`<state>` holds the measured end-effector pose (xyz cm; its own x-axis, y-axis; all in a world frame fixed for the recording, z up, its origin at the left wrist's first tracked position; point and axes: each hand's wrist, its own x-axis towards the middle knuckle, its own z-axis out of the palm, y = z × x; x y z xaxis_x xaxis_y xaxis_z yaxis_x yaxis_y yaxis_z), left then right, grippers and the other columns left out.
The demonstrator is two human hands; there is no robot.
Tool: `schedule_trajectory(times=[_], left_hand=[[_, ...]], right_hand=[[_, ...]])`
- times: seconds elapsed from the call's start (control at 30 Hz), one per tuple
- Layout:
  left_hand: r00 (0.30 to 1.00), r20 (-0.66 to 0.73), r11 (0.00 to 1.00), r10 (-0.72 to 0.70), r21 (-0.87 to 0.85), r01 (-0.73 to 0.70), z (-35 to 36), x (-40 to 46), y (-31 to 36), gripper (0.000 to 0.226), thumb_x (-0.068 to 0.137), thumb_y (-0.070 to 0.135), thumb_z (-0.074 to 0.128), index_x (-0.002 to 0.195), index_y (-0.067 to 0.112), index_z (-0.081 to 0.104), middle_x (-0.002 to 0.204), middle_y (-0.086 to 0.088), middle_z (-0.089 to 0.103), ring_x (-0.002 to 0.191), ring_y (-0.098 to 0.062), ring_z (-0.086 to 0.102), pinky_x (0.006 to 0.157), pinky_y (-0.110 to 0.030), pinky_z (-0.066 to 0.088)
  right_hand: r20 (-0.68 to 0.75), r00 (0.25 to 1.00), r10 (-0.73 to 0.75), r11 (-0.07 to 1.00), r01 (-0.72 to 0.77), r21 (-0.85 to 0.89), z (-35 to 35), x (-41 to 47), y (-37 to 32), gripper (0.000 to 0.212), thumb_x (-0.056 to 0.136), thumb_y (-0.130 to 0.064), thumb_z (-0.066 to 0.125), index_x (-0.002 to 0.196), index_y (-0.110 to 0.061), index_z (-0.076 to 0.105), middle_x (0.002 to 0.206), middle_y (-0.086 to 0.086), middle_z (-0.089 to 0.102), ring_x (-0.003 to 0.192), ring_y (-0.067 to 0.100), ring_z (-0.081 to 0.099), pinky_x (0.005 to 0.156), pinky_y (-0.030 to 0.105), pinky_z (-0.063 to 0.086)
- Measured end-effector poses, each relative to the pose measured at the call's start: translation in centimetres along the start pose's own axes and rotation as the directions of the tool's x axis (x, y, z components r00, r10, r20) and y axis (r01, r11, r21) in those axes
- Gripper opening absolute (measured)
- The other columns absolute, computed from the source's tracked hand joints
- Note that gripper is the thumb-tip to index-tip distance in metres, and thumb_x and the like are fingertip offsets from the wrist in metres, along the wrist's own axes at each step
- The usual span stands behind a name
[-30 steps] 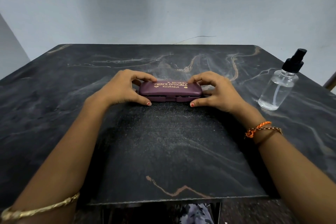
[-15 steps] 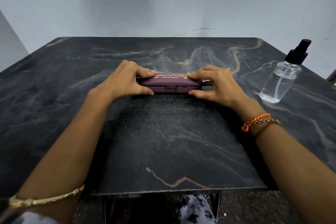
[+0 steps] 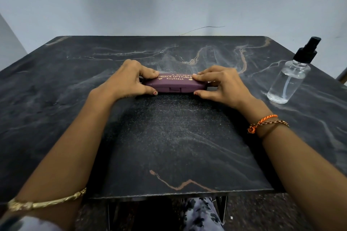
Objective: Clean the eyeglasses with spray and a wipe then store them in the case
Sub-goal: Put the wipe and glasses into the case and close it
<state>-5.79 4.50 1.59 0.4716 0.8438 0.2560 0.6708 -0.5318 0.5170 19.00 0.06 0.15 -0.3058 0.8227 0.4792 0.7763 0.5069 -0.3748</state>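
Maroon eyeglasses case (image 3: 173, 83) lies closed mid-table, its long axis running nine to three o'clock, clasp side facing six. The left hand (image 3: 129, 80) grips its nine o'clock end, the right hand (image 3: 221, 84) its three o'clock end, thumbs in front. A clear spray bottle (image 3: 289, 78) stands upright well apart toward three on the black marble table (image 3: 169, 146).

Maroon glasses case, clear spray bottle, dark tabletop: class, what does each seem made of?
Maroon glasses case: likely hard matte plastic, with moulded seam and gold print.
Clear spray bottle: transparent plastic or glass, glossy, with black pump.
Dark tabletop: marble-look stone or laminate, veined; cannot tell which.
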Motion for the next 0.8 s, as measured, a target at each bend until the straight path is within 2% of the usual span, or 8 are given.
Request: schedule_trajectory(times=[0.13, 0.23, 0.4, 0.47, 0.57, 0.63, 0.73, 0.8], left_hand=[[0.998, -0.046, 0.997, -0.033, -0.071, 0.029, 0.0, -0.1, 0.1, 0.059, 0.051, 0.008, 0.084, 0.106, 0.006, 0.064, 0.112, -0.009, 0.065, 0.105, -0.012, 0.055, 0.089, -0.028, 0.045], [0.999, -0.041, 0.994, -0.034, -0.101, 0.030, -0.1, -0.1, 0.0, 0.061, 0.048, 0.009, 0.085, 0.105, 0.016, 0.065, 0.106, -0.003, 0.065, 0.100, -0.015, 0.058, 0.084, -0.029, 0.048], [1.000, 0.012, 0.993, -0.015, -0.113, 0.016, 0.2, -0.1, -0.5, 0.085, 0.048, 0.019, 0.086, 0.123, 0.030, 0.047, 0.108, 0.002, 0.055, 0.099, -0.014, 0.051, 0.081, -0.030, 0.047], [1.000, 0.011, 0.994, -0.010, -0.113, 0.011, 0.3, 0.0, -0.6, 0.088, 0.049, 0.021, 0.086, 0.125, 0.029, 0.044, 0.109, 0.003, 0.053, 0.099, -0.016, 0.050, 0.083, -0.033, 0.046], [1.000, 0.025, 0.995, -0.011, -0.097, 0.013, 0.5, 0.0, -0.8, 0.093, 0.049, 0.032, 0.084, 0.130, 0.028, 0.038, 0.117, 0.005, 0.048, 0.103, -0.016, 0.046, 0.087, -0.035, 0.045], [1.000, 0.028, 0.997, -0.010, -0.080, 0.012, 0.5, 0.0, -0.6, 0.104, 0.045, 0.047, 0.078, 0.134, 0.027, 0.030, 0.127, 0.002, 0.043, 0.108, -0.015, 0.043, 0.093, -0.034, 0.041], [1.000, -0.004, 0.997, -0.011, -0.075, 0.011, 0.4, -0.1, -0.1, 0.116, 0.044, 0.064, 0.074, 0.138, 0.023, 0.020, 0.141, -0.003, 0.033, 0.120, -0.014, 0.035, 0.106, -0.041, 0.033], [0.998, -0.057, 0.999, 0.007, -0.034, -0.009, 0.5, -0.2, 0.2, 0.114, 0.048, 0.078, 0.057, 0.139, 0.022, 0.018, 0.146, -0.004, 0.026, 0.130, -0.019, 0.028, 0.109, -0.043, 0.024]], right_hand=[[0.003, 0.999, 0.051, 0.994, -0.051, 0.096, 0.0, 0.0, 0.0, 0.043, 0.064, -0.019, 0.081, 0.104, -0.010, 0.069, 0.102, 0.013, 0.065, 0.094, 0.022, 0.062, 0.083, 0.035, 0.054], [-0.005, 0.995, 0.097, 0.981, -0.095, 0.172, 0.3, 0.0, 0.3, 0.042, 0.063, -0.024, 0.082, 0.101, -0.014, 0.065, 0.104, 0.007, 0.058, 0.093, 0.017, 0.057, 0.080, 0.026, 0.052], [0.055, 0.992, 0.114, 0.974, -0.123, 0.191, 1.0, 0.2, 0.8, 0.059, 0.065, -0.030, 0.079, 0.116, -0.019, 0.052, 0.112, 0.008, 0.054, 0.097, 0.018, 0.054, 0.075, 0.012, 0.044], [0.059, 0.992, 0.113, 0.973, -0.122, 0.194, 1.0, 0.3, 1.0, 0.063, 0.066, -0.031, 0.079, 0.120, -0.019, 0.049, 0.113, 0.009, 0.053, 0.098, 0.018, 0.054, 0.077, 0.014, 0.045], [0.078, 0.992, 0.102, 0.980, -0.114, 0.164, 1.1, 0.2, 0.9, 0.072, 0.067, -0.036, 0.077, 0.129, -0.020, 0.043, 0.118, 0.004, 0.049, 0.104, 0.014, 0.049, 0.088, 0.028, 0.047], [0.083, 0.992, 0.095, 0.983, -0.107, 0.147, 1.1, 0.2, 0.8, 0.081, 0.068, -0.045, 0.073, 0.136, -0.021, 0.035, 0.126, 0.001, 0.042, 0.114, 0.010, 0.042, 0.098, 0.030, 0.040], [0.015, 0.997, 0.079, 0.991, -0.080, 0.108, 1.0, 0.2, 0.4, 0.092, 0.068, -0.061, 0.057, 0.143, -0.022, 0.021, 0.145, 0.004, 0.031, 0.130, 0.015, 0.032, 0.106, 0.033, 0.028], [-0.066, 0.997, 0.041, 0.996, -0.036, 0.079, 0.9, 0.3, 0.0, 0.092, 0.070, -0.062, 0.049, 0.145, -0.020, 0.015, 0.153, 0.005, 0.021, 0.139, 0.015, 0.020, 0.110, 0.035, 0.020]])
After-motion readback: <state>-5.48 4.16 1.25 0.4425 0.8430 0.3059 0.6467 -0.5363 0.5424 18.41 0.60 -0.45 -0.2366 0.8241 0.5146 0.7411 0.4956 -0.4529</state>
